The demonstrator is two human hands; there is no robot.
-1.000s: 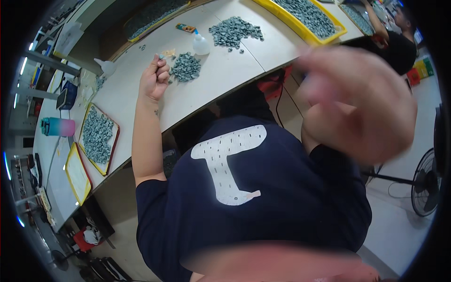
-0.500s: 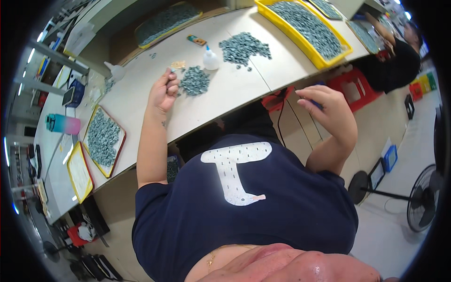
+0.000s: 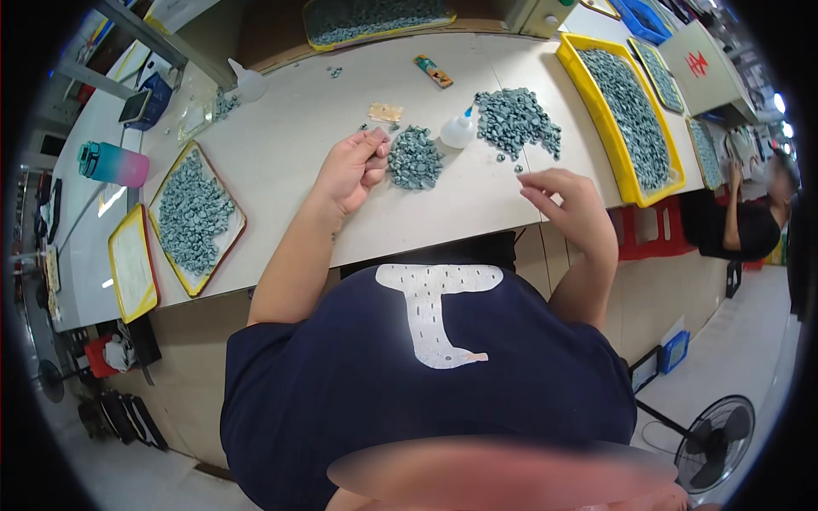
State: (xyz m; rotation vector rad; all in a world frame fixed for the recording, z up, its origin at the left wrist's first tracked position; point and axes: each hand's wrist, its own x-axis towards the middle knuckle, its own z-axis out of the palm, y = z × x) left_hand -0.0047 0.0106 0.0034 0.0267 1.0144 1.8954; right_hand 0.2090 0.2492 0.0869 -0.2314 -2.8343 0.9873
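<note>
My left hand (image 3: 354,170) is above the table with its fingers curled and pinched together; whatever they hold is too small to make out. Right beside its fingertips lies a small pile of grey-green pebble-like pieces (image 3: 416,160). My right hand (image 3: 569,204) hovers over the table's front edge, thumb and forefinger apart. Its fingertips are close to a single loose piece (image 3: 518,169), just below a larger pile of the same pieces (image 3: 515,119). Between the two piles stands a white squeeze bottle (image 3: 457,132) with a blue tip. A small tan patch (image 3: 385,112) lies behind my left hand.
At the right stands a yellow tray (image 3: 673,189) full of pieces. Another tray (image 3: 241,228) of pieces, a yellow-rimmed tray (image 3: 152,300) and a teal-pink bottle (image 3: 113,164) are at the left. A second squeeze bottle (image 3: 250,85) stands farther back. A person (image 3: 745,213) sits at the far right.
My right hand has come in from beyond the table edge to the loose piece by the larger pile. My left hand stays pinched beside the small pile. The whole view has shifted.
</note>
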